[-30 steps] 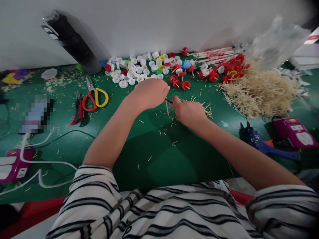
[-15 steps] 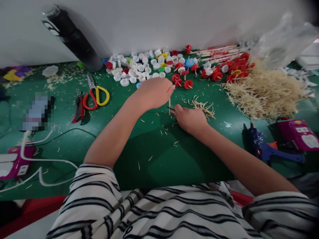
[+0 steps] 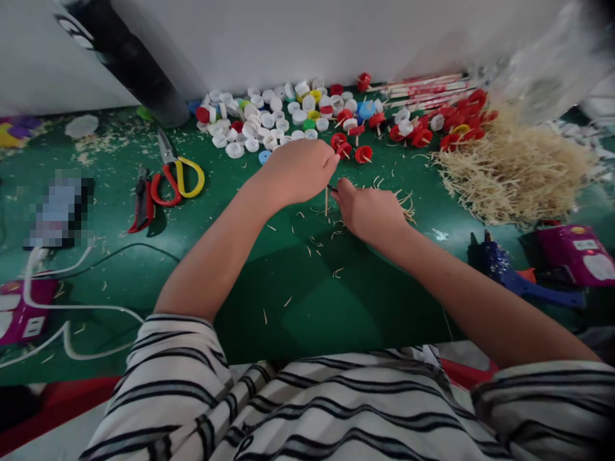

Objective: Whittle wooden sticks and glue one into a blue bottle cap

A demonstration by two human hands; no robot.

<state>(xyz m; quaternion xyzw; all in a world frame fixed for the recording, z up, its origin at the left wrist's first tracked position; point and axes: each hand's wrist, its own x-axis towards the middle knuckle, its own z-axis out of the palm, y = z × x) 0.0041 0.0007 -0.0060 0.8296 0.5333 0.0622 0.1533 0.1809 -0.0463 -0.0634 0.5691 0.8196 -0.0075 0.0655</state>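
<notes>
Thin pale wooden stick [image 3: 327,203] projects from left hand [image 3: 307,168] over green surface [image 3: 307,307].

Its long axis runs near-vertical in view, free end downward; left grip closed on it. Right hand [image 3: 369,208] grips a slim dark tool [image 3: 331,187]. Red plastic caps [image 3: 364,153] carry wooden pins.

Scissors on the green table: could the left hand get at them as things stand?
Probably yes: nothing tall stands between the scissors and left hand, though that hand seems to hold a thin stick.
</notes>
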